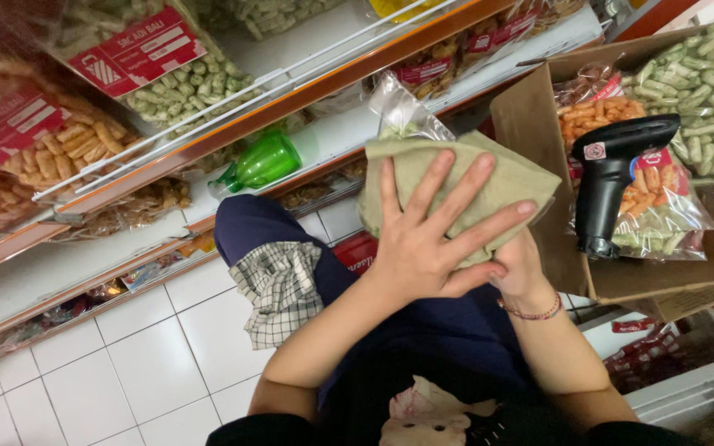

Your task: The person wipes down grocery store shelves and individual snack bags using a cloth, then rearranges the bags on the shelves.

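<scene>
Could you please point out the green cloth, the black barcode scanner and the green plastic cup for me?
Green cloth (489, 177): head view, bare upper right part of the fabric.
Barcode scanner (609, 177): head view, middle of its black handle.
Green cup (264, 161): head view, its side wall.

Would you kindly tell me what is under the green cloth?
A clear plastic snack bag sticks out above the green cloth; the right hand supports it below. Its contents are covered.
</scene>
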